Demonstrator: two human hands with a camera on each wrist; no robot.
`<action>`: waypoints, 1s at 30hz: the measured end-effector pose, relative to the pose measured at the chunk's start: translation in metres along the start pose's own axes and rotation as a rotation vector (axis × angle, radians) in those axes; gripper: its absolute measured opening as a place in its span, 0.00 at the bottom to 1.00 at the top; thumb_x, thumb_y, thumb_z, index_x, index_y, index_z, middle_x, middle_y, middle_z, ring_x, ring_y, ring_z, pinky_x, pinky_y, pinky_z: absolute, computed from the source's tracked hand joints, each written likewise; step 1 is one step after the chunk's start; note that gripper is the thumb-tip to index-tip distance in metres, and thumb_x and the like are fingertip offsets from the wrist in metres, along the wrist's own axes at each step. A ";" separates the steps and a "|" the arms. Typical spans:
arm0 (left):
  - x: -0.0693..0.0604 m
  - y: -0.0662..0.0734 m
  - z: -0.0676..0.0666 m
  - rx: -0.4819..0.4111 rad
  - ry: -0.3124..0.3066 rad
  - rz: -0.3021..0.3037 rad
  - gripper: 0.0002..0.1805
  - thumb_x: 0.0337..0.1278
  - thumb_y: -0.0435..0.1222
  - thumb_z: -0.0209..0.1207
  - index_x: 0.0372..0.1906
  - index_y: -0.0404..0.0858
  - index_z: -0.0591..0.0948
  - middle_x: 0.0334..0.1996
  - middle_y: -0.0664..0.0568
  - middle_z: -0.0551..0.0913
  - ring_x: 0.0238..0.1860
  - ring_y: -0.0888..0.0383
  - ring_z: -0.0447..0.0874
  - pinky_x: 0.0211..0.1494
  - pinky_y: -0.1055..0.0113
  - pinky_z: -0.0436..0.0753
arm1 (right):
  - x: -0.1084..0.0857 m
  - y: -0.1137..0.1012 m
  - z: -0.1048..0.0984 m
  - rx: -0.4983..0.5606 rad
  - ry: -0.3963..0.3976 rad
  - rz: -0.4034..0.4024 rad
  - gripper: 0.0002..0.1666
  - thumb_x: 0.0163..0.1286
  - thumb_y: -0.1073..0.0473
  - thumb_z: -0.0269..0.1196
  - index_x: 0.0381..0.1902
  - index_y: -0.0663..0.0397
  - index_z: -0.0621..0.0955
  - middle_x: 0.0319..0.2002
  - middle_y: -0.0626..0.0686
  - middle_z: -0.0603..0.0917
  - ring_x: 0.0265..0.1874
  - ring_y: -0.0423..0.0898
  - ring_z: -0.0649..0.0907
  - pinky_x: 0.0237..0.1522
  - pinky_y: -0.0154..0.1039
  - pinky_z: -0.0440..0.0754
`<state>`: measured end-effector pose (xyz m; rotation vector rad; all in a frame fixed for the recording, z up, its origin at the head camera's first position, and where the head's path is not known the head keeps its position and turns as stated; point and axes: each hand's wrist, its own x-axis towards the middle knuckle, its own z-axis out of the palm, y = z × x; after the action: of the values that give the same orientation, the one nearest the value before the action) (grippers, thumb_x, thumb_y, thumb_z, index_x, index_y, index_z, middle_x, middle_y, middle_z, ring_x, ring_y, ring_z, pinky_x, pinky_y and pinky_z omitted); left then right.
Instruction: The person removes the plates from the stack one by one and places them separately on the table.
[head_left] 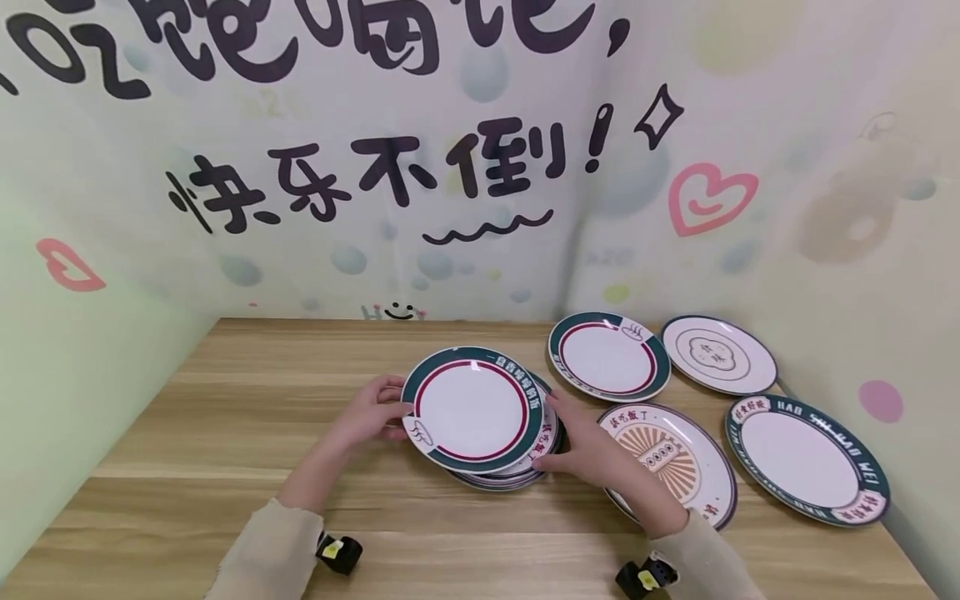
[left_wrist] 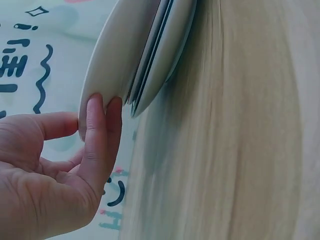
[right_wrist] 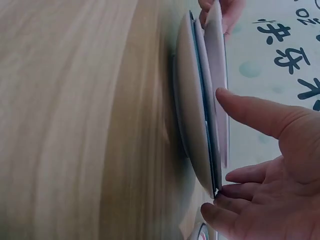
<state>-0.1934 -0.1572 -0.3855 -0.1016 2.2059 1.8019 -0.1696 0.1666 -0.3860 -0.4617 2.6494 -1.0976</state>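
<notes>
A round plate with a dark green rim and a red ring (head_left: 472,412) is tilted over a stack of plates (head_left: 501,481) on the table. My left hand (head_left: 372,410) pinches its left edge, thumb on top and fingers beneath; the left wrist view shows the fingertips (left_wrist: 95,107) against its white underside. A gap between this plate and the stack (right_wrist: 192,95) shows in the right wrist view. My right hand (head_left: 588,442) is at the right side of the stack, thumb and fingers spread, fingertips by the rims. Whether it bears any weight I cannot tell.
Right of the stack lie another green-rimmed plate (head_left: 609,357), a white plate with a central emblem (head_left: 718,356), a plate with an orange sunburst (head_left: 675,467) and an oval green-rimmed plate (head_left: 806,458). A printed backdrop (head_left: 480,275) stands behind the wooden table (head_left: 225,417).
</notes>
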 end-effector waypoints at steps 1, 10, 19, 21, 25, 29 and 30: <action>0.000 0.000 -0.002 -0.015 -0.003 0.009 0.27 0.67 0.27 0.55 0.68 0.26 0.62 0.64 0.27 0.71 0.35 0.59 0.83 0.37 0.66 0.90 | 0.001 -0.001 0.001 -0.018 0.000 0.002 0.57 0.59 0.53 0.74 0.77 0.62 0.57 0.79 0.65 0.53 0.77 0.65 0.56 0.75 0.63 0.59; -0.004 0.002 -0.021 -0.087 0.022 0.027 0.30 0.69 0.29 0.54 0.71 0.25 0.57 0.67 0.26 0.67 0.35 0.61 0.83 0.38 0.69 0.89 | 0.001 -0.003 0.004 -0.022 0.011 0.046 0.57 0.58 0.55 0.75 0.78 0.62 0.56 0.79 0.63 0.52 0.78 0.63 0.56 0.77 0.61 0.58; -0.005 -0.003 -0.044 -0.218 0.096 0.029 0.32 0.70 0.29 0.53 0.71 0.25 0.54 0.62 0.32 0.71 0.34 0.64 0.83 0.39 0.71 0.89 | -0.002 -0.002 0.007 -0.046 0.010 0.078 0.58 0.58 0.55 0.75 0.78 0.63 0.56 0.79 0.63 0.52 0.78 0.63 0.56 0.77 0.61 0.58; -0.005 -0.004 -0.050 -0.243 0.113 0.027 0.33 0.70 0.29 0.53 0.72 0.26 0.52 0.63 0.32 0.69 0.33 0.65 0.83 0.39 0.71 0.88 | -0.002 -0.003 0.007 -0.049 0.011 0.082 0.58 0.58 0.55 0.75 0.78 0.62 0.56 0.79 0.63 0.52 0.78 0.63 0.56 0.77 0.61 0.58; -0.005 -0.005 -0.061 -0.277 0.145 0.017 0.33 0.71 0.28 0.51 0.73 0.26 0.50 0.69 0.29 0.61 0.33 0.66 0.82 0.39 0.72 0.88 | 0.001 -0.003 0.007 -0.058 0.014 0.080 0.58 0.58 0.55 0.75 0.78 0.62 0.55 0.79 0.63 0.52 0.78 0.63 0.56 0.76 0.61 0.59; -0.004 -0.006 -0.069 -0.289 0.171 0.005 0.32 0.71 0.28 0.50 0.72 0.27 0.51 0.72 0.29 0.57 0.32 0.67 0.82 0.40 0.71 0.89 | 0.001 -0.004 0.006 -0.067 0.015 0.078 0.58 0.58 0.55 0.75 0.78 0.62 0.55 0.79 0.63 0.52 0.78 0.63 0.57 0.76 0.61 0.59; -0.004 -0.006 -0.071 -0.288 0.176 0.003 0.31 0.71 0.28 0.50 0.72 0.27 0.50 0.72 0.29 0.56 0.32 0.67 0.82 0.40 0.71 0.89 | 0.001 -0.004 0.005 -0.068 0.015 0.080 0.58 0.59 0.55 0.75 0.78 0.62 0.55 0.79 0.63 0.52 0.78 0.63 0.57 0.76 0.61 0.59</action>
<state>-0.2008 -0.2279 -0.3780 -0.3292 2.0393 2.1771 -0.1683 0.1596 -0.3868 -0.3576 2.6997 -0.9933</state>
